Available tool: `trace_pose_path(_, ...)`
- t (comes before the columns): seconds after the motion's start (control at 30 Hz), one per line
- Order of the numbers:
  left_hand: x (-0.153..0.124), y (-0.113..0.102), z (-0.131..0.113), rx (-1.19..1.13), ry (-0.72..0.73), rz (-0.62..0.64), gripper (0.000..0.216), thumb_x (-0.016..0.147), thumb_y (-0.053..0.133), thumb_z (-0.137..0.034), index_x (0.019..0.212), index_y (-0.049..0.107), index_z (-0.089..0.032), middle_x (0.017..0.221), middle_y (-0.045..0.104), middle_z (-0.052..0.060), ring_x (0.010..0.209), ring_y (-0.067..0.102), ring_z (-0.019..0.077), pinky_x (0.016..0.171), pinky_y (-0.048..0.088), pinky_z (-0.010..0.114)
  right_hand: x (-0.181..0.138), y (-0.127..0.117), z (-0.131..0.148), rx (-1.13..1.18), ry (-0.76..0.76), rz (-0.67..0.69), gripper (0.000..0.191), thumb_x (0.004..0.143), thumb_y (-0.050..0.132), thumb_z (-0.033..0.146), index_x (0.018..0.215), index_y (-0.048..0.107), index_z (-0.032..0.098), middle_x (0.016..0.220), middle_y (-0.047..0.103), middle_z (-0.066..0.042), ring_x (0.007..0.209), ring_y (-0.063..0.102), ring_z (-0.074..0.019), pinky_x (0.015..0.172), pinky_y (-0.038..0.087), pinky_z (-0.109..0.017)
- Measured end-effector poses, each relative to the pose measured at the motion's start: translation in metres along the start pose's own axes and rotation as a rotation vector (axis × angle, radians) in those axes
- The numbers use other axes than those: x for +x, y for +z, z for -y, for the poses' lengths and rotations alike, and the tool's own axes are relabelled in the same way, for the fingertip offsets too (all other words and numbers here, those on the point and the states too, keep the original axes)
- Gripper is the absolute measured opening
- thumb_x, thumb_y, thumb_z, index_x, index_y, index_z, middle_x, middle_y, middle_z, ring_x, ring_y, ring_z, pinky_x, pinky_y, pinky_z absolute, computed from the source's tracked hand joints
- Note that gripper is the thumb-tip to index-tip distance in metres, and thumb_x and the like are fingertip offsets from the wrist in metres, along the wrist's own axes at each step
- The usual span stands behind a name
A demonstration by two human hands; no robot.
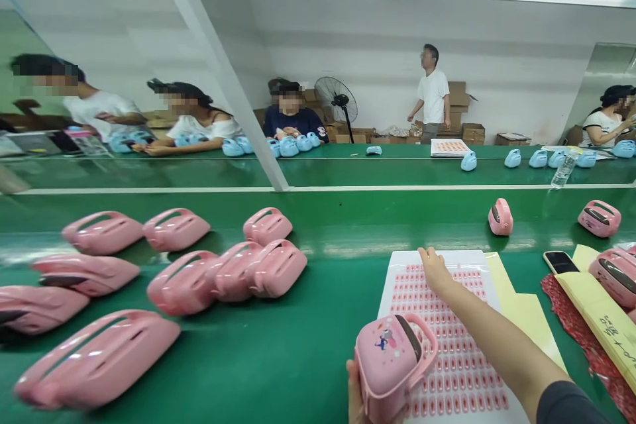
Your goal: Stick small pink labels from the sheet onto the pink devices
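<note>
At the bottom, my left hand (354, 391) is closed round the side of a pink plastic case (385, 358) with a carry handle, a dark window strip and a small printed cartoon picture on its face. The case is tilted over the lower left of a white sticker sheet (467, 364), which carries rows of small red oval stickers. My right hand (436, 270) reaches across the sheet to its top rows. Its fingers are bent and drawn together against the sheet; whether a sticker is between the fingertips cannot be made out.
Several pink casings (102, 361) lie at left on the green bench (248, 371). Two pink cases (500, 217) stand farther back at right. Yellow paper (531, 318), a phone (560, 262) and red wrap (576, 311) lie at right. Beyond, people sit by blue casings (288, 146); one person (433, 96) stands.
</note>
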State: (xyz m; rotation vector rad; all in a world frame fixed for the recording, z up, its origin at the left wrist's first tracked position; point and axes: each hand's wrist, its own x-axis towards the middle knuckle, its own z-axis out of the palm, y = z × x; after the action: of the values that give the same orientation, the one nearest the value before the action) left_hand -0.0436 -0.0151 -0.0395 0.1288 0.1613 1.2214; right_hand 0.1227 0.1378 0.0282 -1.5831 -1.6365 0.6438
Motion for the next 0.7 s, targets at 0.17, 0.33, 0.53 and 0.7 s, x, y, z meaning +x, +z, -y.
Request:
trace_pose_path(0.17,0.012,0.010,-0.007,-0.050,-0.007,0.332,0.051,0.084,0.037,-0.056,0.123,0.051,-0.027,0.123,0.055,0.009,0.120,0.044,0.0272,0.101,0.033,0.046,-0.021,-0.016,0.019,0.248,0.057,-0.073,0.042,0.073,0.047,0.003,0.113,0.043,0.016,0.101,0.050,-0.008,0.078,0.061,-0.0153,0.081,0.048,-0.034)
trace_pose_path(0.33,0.026,0.058,0.005,-0.022,0.041,0.450,0.064,0.083,0.032,-0.061,0.123,0.052,-0.013,0.131,0.046,0.014,0.123,0.040,0.0235,0.105,0.029,0.034,-0.076,-0.038,0.050,0.686,0.032,-0.086,0.041,0.076,0.054,0.026,0.113,0.036,0.022,0.093,0.048,-0.001,0.073,0.062,-0.0116,0.074,0.051,-0.029)
trace_pose_path(0.53,0.025,0.080,0.021,-0.063,0.111,0.395,0.056,0.087,0.033,-0.053,0.117,0.056,-0.012,0.119,0.057,0.016,0.112,0.052,0.0216,0.101,0.036,0.031,-0.122,-0.046,0.076,1.021,0.077,-0.031,0.050,0.060,0.069,0.023,0.105,0.045,0.022,0.080,0.048,0.003,0.060,0.058,-0.0085,0.065,0.049,-0.025)
trace_pose_path(0.7,0.021,0.081,0.025,-0.081,0.082,0.350,0.054,0.085,0.036,-0.053,0.117,0.056,-0.015,0.116,0.059,0.016,0.110,0.053,0.0222,0.100,0.036,0.033,-0.130,-0.044,0.076,1.007,0.058,-0.032,0.048,0.065,0.067,0.021,0.107,0.043,0.024,0.085,0.045,0.003,0.063,0.059,-0.0089,0.068,0.050,-0.026)
